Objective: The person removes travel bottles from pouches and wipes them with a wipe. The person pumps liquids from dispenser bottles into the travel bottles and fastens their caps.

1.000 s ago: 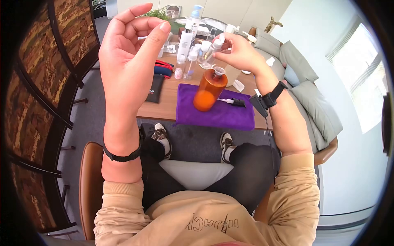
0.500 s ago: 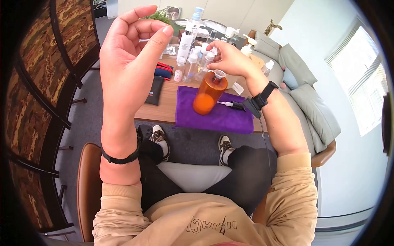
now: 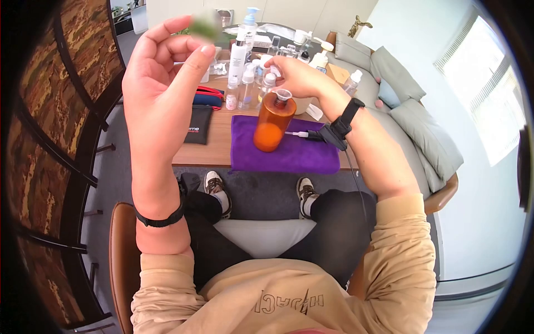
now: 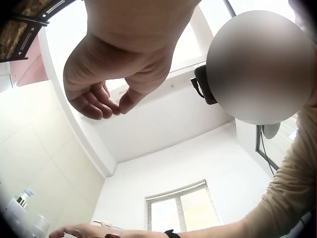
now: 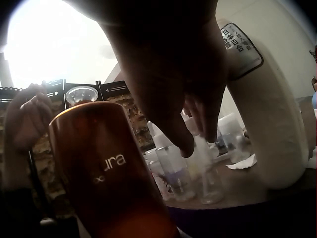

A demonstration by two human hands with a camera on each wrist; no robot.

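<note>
My right hand [image 3: 297,78] reaches past an amber bottle [image 3: 273,125], its fingers and thumb around the upper part of a small clear plastic bottle [image 5: 210,186] among other little bottles. In the right wrist view the thumb and fingertips point down on either side of it, and its base is at the tabletop. The amber bottle, part filled, stands on a folded purple towel [image 3: 245,158] with a clear funnel [image 3: 283,94] in its neck. My left hand [image 3: 158,83] is raised at the left, fingers loosely bent, thumb near the fingertips, nothing visible between them.
A black pump head [image 3: 315,135] lies on the towel. Left of it are a dark pouch [image 3: 197,125] and a blue-red case [image 3: 208,97]. Taller pump bottles [image 3: 237,58] crowd behind; a large pale bottle [image 5: 267,119] stands close to my right hand.
My right hand has lowered the small clear bottle from a tilted position above the table to upright among the others. The left hand has stayed raised. The head view has shifted slightly.
</note>
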